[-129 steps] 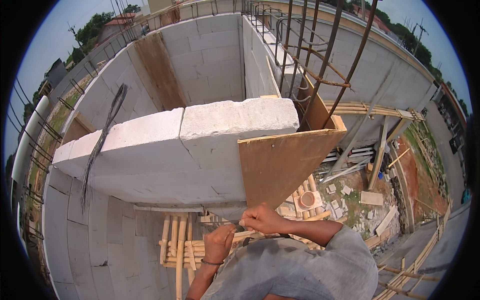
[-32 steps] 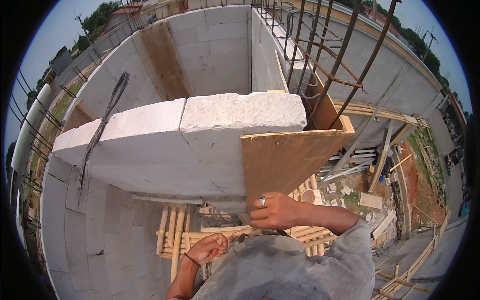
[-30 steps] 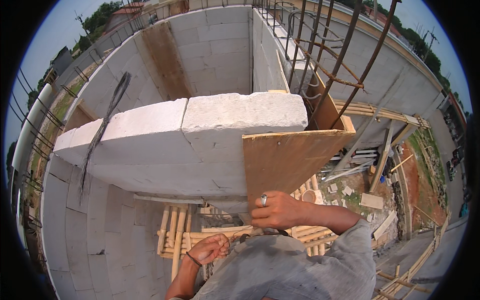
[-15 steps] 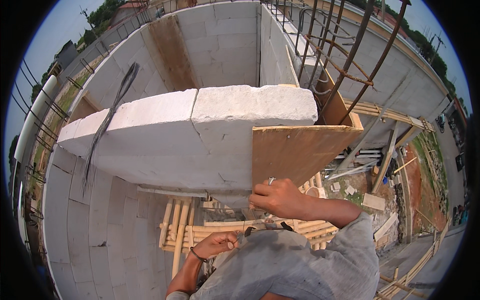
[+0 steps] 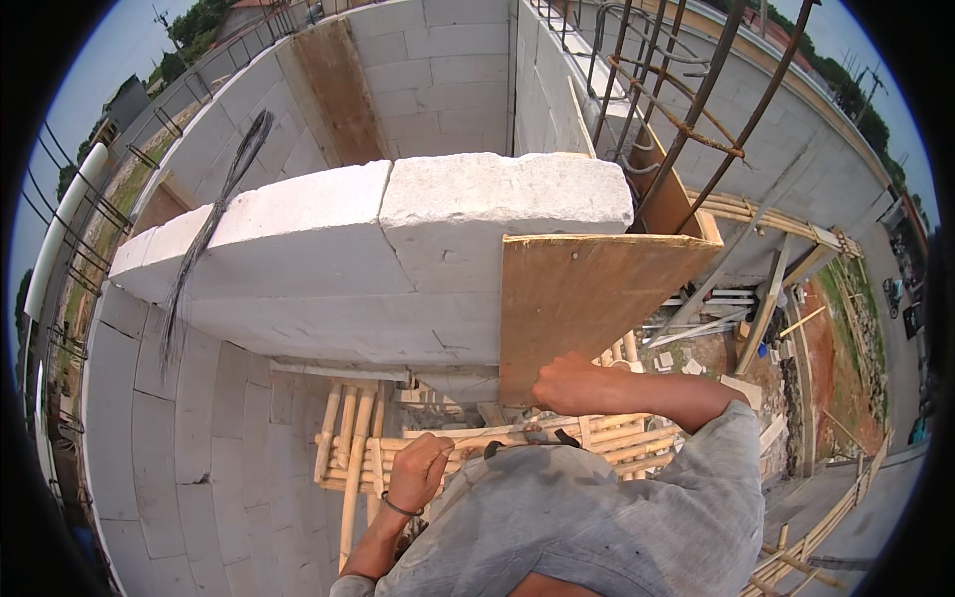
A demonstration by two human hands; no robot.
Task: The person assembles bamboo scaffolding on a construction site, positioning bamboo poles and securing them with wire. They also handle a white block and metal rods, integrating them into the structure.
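My right hand [image 5: 569, 384] is closed in a fist, at the lower edge of a brown plywood panel [image 5: 597, 298]. What it grips, if anything, is hidden. My left hand [image 5: 418, 468], with a dark band at the wrist, is also closed, raised in front of my body near the bamboo poles. I cannot make out what its fingers hold. The panel covers the right end of a wall of pale blocks [image 5: 298, 214]. A bundle of thin dark wires [image 5: 221, 214] hangs over the top of that wall, farther left.
Rusty steel bars with bent ties [image 5: 686, 119] rise behind the panel on the right. Below my hands lies a bamboo scaffold [image 5: 358, 438]. A second block wall [image 5: 189, 428] runs along the left. Rubble and planks [image 5: 746, 393] lie far down at the right.
My right hand has moved slightly right and turned, so its ring no longer shows. My left hand has risen and shifted left, widening the space between the hands.
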